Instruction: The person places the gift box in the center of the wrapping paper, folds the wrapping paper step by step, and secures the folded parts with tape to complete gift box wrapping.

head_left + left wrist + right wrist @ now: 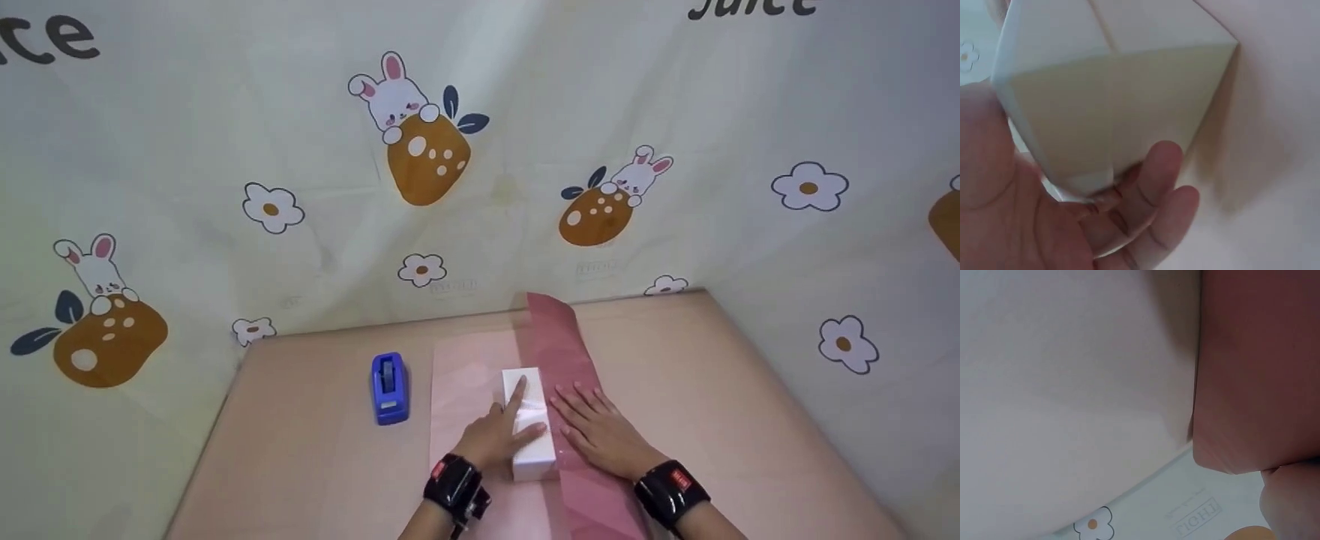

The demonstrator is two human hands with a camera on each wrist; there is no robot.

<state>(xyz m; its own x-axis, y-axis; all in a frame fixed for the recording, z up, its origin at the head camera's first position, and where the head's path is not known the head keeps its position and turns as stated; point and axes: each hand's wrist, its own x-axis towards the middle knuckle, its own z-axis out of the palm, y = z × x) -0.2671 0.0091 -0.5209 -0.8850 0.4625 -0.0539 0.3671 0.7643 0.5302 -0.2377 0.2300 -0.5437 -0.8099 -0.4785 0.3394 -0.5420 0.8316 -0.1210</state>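
A long white box (534, 454) lies on a sheet of wrapping paper (469, 367), pale pink on its upper face. My left hand (487, 435) holds the box from the left, with index finger and thumb across its top. In the left wrist view, the end of the box (1072, 112) shows beside the palm, and two bent fingers (1165, 169) curl near its edge. The paper's right part is folded over, showing a dark pink side (559, 345). On that flap rests my right hand (604, 435), fingers spread and straight, just right of the box.
A blue tape dispenser (389, 409) stands on the table left of the paper. The table (315, 450) is covered in a plain pinkish-beige sheet. Behind it and at both sides hangs a pale curtain (510, 247) printed with rabbits, strawberries and flowers.
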